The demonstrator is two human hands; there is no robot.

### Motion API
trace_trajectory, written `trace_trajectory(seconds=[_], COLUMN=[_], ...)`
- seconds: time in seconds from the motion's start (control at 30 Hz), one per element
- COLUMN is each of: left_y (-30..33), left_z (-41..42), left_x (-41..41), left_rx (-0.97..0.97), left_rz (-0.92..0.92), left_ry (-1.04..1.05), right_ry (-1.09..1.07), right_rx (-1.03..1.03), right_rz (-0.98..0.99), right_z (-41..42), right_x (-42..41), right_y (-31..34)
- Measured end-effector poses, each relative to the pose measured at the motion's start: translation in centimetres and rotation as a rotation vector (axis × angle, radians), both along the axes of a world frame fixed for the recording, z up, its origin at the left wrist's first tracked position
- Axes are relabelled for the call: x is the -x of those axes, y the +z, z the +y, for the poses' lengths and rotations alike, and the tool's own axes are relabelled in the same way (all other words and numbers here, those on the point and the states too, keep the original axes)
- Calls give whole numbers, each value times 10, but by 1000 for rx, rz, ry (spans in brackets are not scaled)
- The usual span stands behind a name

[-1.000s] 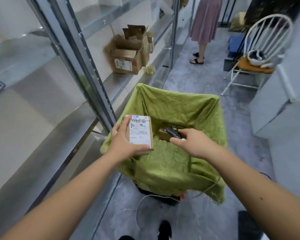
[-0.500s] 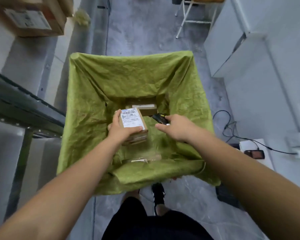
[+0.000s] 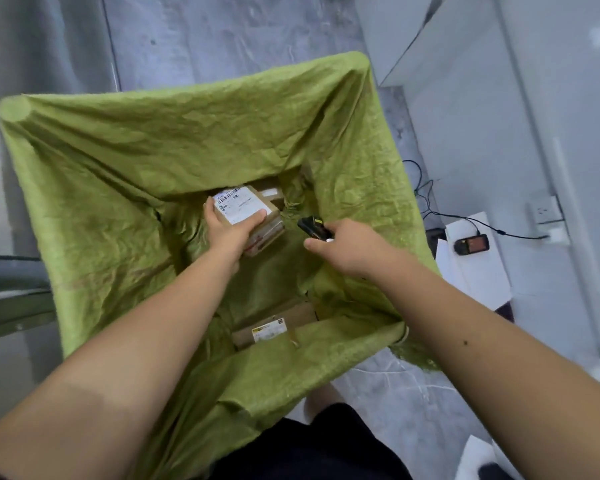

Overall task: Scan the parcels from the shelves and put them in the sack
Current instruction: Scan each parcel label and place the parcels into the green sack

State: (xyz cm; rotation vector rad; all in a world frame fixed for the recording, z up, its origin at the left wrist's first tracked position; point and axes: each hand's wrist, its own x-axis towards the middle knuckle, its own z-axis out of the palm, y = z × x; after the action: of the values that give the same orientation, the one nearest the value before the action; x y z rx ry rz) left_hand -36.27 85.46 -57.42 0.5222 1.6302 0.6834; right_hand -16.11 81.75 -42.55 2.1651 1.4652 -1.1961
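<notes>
A wide green sack [image 3: 125, 161] stands open below me. My left hand [image 3: 227, 233] reaches deep inside it, gripping a small brown cardboard parcel [image 3: 246, 211] with a white barcode label facing up. My right hand [image 3: 343, 249] hovers over the sack's right side, closed around a small black scanner [image 3: 312, 228]. Another parcel [image 3: 272, 194] lies partly hidden behind the held one at the sack's bottom. A flat brown parcel [image 3: 274, 327] with a yellow and white label lies at the near side.
A metal shelf rail [image 3: 13, 296] juts in at the left edge. On the right, a white cabinet top [image 3: 475, 268] holds a black handheld device [image 3: 471, 244] on a cable running to a wall socket [image 3: 546, 211]. Grey floor surrounds the sack.
My head has tilted down from the shelves to look straight into the sack. My left hand has lowered the labelled parcel from above the rim down into the sack. My right hand keeps the scanner.
</notes>
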Motion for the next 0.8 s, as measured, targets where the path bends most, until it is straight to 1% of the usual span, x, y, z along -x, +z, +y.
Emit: trace_trajectory(seconds=[0.1, 0.2, 0.47, 0.57, 0.63, 0.8], left_y=[-7, -14, -19, -20, -19, -13], left_z=[-9, -22, -31, -35, -33, -15], left_x=[-9, -17, -33, -32, -31, -35], left_rx=[-41, -63, -96, -150, -151, -105], left_rz=[26, 2, -41, 9, 24, 53], left_ry=[-87, -156, -217, -202, -167, 29], right_ry=[-21, -44, -95, -117, -130, -128], right_rx=[8, 2, 14, 14, 13, -5], right_rz=[-17, -27, -67, -58, -49, -40], right_z=[0, 0, -4, -12, -15, -18], right_x=[-5, -13, -36, -42, -45, -43], right_y=[-3, -3, -8, -10, -12, -13])
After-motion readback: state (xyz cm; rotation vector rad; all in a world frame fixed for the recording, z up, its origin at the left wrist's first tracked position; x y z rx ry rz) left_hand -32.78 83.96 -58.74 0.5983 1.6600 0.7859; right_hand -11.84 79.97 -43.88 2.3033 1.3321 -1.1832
